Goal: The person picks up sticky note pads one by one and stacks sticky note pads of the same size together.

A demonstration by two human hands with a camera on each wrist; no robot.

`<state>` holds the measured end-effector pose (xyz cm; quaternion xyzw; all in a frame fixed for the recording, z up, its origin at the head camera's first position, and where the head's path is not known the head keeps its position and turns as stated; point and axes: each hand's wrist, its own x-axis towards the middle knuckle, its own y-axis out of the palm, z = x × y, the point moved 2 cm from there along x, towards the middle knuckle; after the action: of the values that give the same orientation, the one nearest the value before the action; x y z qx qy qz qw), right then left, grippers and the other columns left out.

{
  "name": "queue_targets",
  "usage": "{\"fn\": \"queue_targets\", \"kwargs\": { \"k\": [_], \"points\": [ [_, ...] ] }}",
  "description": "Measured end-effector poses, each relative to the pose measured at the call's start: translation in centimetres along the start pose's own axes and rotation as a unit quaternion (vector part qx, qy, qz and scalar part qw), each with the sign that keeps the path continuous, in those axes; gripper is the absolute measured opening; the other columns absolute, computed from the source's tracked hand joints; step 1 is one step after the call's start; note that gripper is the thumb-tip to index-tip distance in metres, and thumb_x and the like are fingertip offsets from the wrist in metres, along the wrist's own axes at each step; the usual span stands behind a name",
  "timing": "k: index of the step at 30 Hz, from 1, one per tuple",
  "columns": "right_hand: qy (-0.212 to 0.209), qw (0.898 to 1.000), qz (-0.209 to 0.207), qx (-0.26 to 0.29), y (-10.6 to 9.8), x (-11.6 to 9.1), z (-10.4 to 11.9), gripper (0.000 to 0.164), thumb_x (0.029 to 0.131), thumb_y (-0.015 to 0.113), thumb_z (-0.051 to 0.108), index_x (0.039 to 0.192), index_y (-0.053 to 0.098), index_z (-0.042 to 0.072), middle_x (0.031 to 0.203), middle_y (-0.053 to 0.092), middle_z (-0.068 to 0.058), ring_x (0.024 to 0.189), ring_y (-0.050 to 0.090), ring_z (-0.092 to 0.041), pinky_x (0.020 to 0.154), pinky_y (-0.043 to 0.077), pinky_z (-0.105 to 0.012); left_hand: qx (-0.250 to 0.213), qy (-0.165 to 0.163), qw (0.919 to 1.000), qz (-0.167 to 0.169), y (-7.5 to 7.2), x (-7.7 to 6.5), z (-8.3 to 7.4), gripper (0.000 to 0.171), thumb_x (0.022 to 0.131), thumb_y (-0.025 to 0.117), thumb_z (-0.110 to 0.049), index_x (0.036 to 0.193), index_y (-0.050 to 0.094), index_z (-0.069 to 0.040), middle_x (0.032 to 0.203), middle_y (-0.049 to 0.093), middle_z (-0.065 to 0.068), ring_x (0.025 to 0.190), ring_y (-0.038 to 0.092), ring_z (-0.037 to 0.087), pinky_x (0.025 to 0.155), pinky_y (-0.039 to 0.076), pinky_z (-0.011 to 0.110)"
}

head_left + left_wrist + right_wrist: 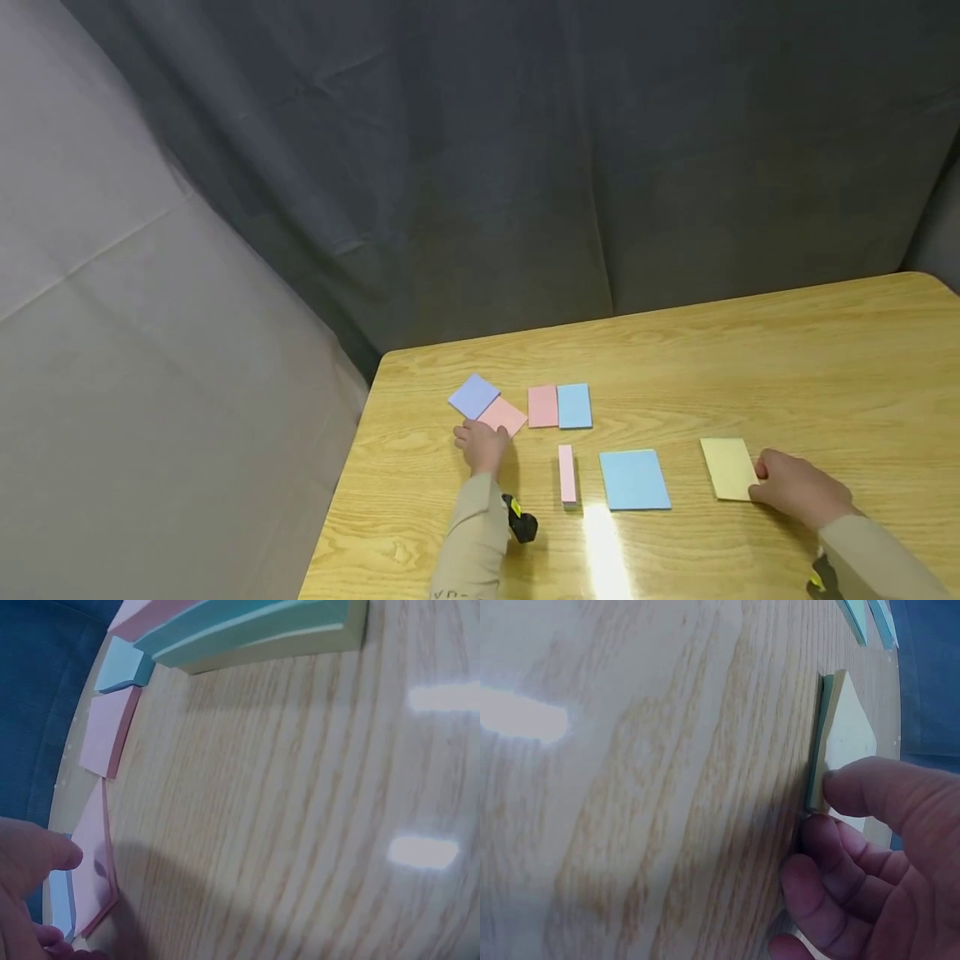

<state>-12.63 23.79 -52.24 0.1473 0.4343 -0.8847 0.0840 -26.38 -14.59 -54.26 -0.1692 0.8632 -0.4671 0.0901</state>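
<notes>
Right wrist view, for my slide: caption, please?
A right hand grips a yellow-topped pad on a wood-grain table.

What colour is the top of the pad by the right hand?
Pale yellow; the pad shows best in the head view.

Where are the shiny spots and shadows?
Head view: one glare streak on the wooden table; left wrist view: two glare patches, shadow beside the lower pink sticky-note pad; right wrist view: one patch at left, shadow beside the right hand.
</notes>
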Motion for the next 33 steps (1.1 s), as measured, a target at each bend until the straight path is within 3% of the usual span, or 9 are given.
{"fn": "queue_targets", "kwargs": {
  "k": [1,4,11,18,23,26,29,33],
  "points": [
    [-0.002,1.0,-0.001,-0.001,0.1,0.0,0.0,0.019,0.074,0.057,0.016,0.077,0.04,0.008,0.066,0.037,-0.003,0.061,0.037,-0.017,0.054,0.024,-0.033,0.001,-0.012,0.9998,0.018,-0.9,-0.6,-0.7,0.058,0.079,0.064,-0.018,0.115,0.037,0.019,0.103,0.035,0.029,0.092,0.037,0.04,0.071,0.041,0.046],
    [-0.009,1.0,-0.007,-0.004,0.3,0.0,0.0,0.019,0.074,0.057,0.016,0.076,0.04,0.009,0.066,0.037,-0.002,0.06,0.036,-0.017,0.054,0.025,-0.032,0.016,-0.008,0.9997,0.019,-0.9,-1.1,-0.5,0.057,0.08,0.066,-0.021,0.112,0.039,0.017,0.1,0.033,0.026,0.09,0.035,0.037,0.069,0.041,0.045],
    [0.002,1.0,0.004,-0.002,0.1,0.1,-0.1,0.019,0.073,0.056,0.016,0.076,0.039,0.009,0.067,0.038,-0.003,0.061,0.037,-0.018,0.055,0.024,-0.033,0.058,0.007,0.9976,0.036,-0.6,-1.0,0.0,0.054,0.08,0.068,-0.028,0.107,0.045,0.012,0.097,0.036,0.024,0.087,0.037,0.035,0.061,0.043,0.045],
    [-0.004,1.0,0.0,-0.003,0.1,0.3,-0.3,0.019,0.073,0.057,0.016,0.076,0.04,0.008,0.067,0.038,-0.003,0.061,0.037,-0.017,0.054,0.024,-0.033,0.094,0.016,0.9932,0.067,-1.6,-0.8,0.1,0.059,0.076,0.073,-0.029,0.111,0.047,0.01,0.098,0.039,0.023,0.091,0.041,0.036,0.066,0.044,0.049],
    [-0.003,1.0,-0.002,-0.005,0.2,0.3,-0.3,0.019,0.073,0.057,0.017,0.076,0.04,0.009,0.067,0.038,-0.003,0.061,0.037,-0.018,0.054,0.024,-0.033,0.123,0.029,0.9864,0.106,-2.7,-0.7,0.1,0.055,0.07,0.079,-0.02,0.111,0.051,0.004,0.101,0.042,0.025,0.096,0.041,0.039,0.071,0.043,0.052],
    [0.0,1.0,-0.001,-0.004,0.2,0.3,-0.3,0.019,0.073,0.057,0.017,0.076,0.04,0.009,0.067,0.038,-0.003,0.061,0.037,-0.018,0.054,0.025,-0.033,0.133,0.034,0.9826,0.125,-3.3,-0.8,0.0,0.042,0.075,0.072,-0.01,0.11,0.053,0.002,0.102,0.043,0.026,0.099,0.042,0.041,0.074,0.043,0.054],
    [-0.002,1.0,-0.002,-0.005,0.2,0.3,-0.3,0.019,0.073,0.056,0.016,0.076,0.039,0.009,0.066,0.037,-0.003,0.06,0.037,-0.017,0.054,0.024,-0.033,0.113,0.023,0.9859,0.122,-3.5,-1.1,0.0,0.034,0.081,0.063,-0.008,0.108,0.051,0.009,0.099,0.044,0.029,0.097,0.045,0.043,0.074,0.043,0.053],
    [-0.007,1.0,-0.004,-0.004,0.1,0.3,-0.2,0.019,0.073,0.056,0.016,0.074,0.038,0.009,0.065,0.036,-0.002,0.059,0.035,-0.017,0.054,0.023,-0.032,0.09,0.006,0.9913,0.096,-3.2,-1.6,0.2,0.054,0.082,0.065,-0.027,0.105,0.046,0.017,0.093,0.044,0.029,0.089,0.047,0.043,0.07,0.045,0.051]
  ]
}}
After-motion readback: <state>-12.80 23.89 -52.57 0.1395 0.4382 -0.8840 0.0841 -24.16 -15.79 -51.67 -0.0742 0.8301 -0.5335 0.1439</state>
